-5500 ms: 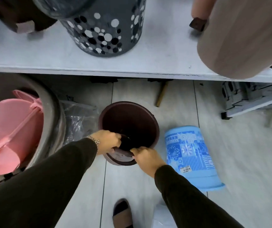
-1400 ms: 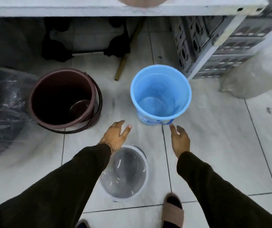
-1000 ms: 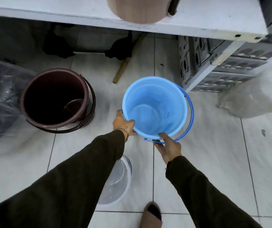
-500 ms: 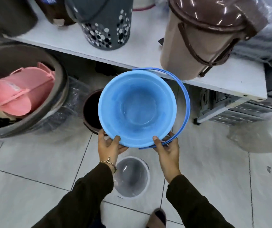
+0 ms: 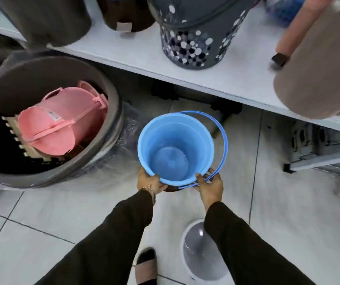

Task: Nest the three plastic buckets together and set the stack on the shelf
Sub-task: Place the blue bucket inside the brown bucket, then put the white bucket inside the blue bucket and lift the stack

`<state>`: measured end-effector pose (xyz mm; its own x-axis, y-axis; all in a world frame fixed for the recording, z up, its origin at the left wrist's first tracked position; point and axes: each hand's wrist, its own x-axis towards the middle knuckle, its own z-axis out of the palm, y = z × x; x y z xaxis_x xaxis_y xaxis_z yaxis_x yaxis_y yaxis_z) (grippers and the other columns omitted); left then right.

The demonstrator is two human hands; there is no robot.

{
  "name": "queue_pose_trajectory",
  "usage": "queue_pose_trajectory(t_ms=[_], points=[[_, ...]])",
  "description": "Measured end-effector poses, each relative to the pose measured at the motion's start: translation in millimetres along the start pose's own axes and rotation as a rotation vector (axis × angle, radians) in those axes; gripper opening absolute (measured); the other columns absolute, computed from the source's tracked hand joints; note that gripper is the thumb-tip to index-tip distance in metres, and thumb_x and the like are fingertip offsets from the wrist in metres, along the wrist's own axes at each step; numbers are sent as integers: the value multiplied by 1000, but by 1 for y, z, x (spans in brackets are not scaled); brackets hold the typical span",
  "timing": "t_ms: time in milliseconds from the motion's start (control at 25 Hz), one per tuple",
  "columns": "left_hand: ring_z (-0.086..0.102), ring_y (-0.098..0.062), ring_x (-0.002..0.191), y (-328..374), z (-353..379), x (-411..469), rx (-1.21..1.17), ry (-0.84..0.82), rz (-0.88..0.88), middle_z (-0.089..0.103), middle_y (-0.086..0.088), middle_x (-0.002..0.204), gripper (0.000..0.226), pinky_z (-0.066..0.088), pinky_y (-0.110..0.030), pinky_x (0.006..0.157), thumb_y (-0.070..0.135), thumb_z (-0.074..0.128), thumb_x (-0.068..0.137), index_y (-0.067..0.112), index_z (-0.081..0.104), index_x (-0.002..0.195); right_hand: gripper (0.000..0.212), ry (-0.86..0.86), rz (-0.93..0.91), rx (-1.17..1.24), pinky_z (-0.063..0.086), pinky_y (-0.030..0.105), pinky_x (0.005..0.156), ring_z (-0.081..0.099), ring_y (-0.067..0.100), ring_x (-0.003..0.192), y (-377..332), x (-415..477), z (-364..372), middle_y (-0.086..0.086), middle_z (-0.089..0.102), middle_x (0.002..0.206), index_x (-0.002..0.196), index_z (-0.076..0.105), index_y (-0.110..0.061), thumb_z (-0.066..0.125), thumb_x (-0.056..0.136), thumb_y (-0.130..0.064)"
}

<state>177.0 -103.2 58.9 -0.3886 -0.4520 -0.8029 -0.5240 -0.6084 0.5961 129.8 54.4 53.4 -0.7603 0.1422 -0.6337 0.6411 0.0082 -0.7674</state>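
Observation:
Both my hands hold the blue bucket (image 5: 175,149) upright by its near rim, my left hand (image 5: 150,182) on the left and my right hand (image 5: 210,186) on the right, over its blue handle. Just beneath the rim, between my hands, a dark sliver of the brown bucket (image 5: 172,189) shows; the blue bucket covers the rest of it. The clear bucket (image 5: 202,256) stands on the floor tiles at the lower right, partly behind my right sleeve. The white shelf (image 5: 226,79) runs across the top.
On the shelf stand a grey dotted bin (image 5: 193,33), a beige bin (image 5: 319,64) and dark bins (image 5: 47,17). A big grey tub (image 5: 111,112) holding a pink bucket (image 5: 62,118) sits left. A grey crate (image 5: 319,145) lies under the shelf. My sandalled foot (image 5: 146,264) is below.
The blue bucket was lifted off the floor, carried left and has come down over the brown bucket. My hands stay on its near rim. The view has shifted left.

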Motion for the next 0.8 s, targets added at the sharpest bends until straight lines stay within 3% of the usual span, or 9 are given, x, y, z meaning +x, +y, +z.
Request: queue_pose_trajectory(t_ms=[120,200,280,360,440,600,720,800], points=[[65,-45,107,-4,-7,38,231,28,-51,54,-22,138,57,58,-51,78,-7,54,89,14,43,141,32,54,109,-94,55,52,95,67,42,105,27,29,11,25,68,115,114,63,-2,67,85,9],[66,-39,106,-13,-17,44,430,61,-124,52,-19,138,63,60,-45,72,6,63,86,22,41,144,25,49,185,-118,53,44,92,65,36,96,38,37,9,25,68,108,103,64,-4,69,82,8],[64,-36,109,-32,-30,43,497,65,-194,50,-17,139,75,61,-44,72,12,67,84,26,32,148,53,-5,261,-191,47,41,95,58,29,99,48,37,-6,19,62,113,130,53,-1,75,81,-1],[63,-31,102,-58,-41,35,568,22,-282,55,-17,137,72,60,-43,79,13,66,86,22,32,149,83,22,295,-352,39,39,109,55,30,122,58,31,-34,17,56,136,151,31,-3,77,83,-11],[62,-30,106,-94,-49,29,754,-74,-338,59,-16,136,61,53,-39,87,20,66,88,19,43,144,86,71,335,-505,38,41,114,47,36,136,75,23,-70,19,45,151,154,25,-7,75,85,-14],[55,-32,130,-184,-46,8,889,-211,-378,57,-15,142,59,43,-36,111,32,68,90,17,48,143,88,57,448,-701,44,41,106,48,41,133,125,14,-153,24,45,150,155,18,-6,72,86,-11],[53,-30,132,-253,-36,-4,977,-246,-300,55,-11,145,68,42,-32,110,38,62,93,19,33,151,85,18,489,-734,42,44,109,47,41,135,173,10,-205,25,41,152,155,18,-6,69,87,-5],[57,-33,126,-291,-29,-15,944,-208,-253,58,-14,141,65,45,-35,105,34,63,93,15,34,148,81,-48,486,-740,38,42,113,44,38,138,204,5,-230,22,38,156,156,20,-6,68,91,-8]])
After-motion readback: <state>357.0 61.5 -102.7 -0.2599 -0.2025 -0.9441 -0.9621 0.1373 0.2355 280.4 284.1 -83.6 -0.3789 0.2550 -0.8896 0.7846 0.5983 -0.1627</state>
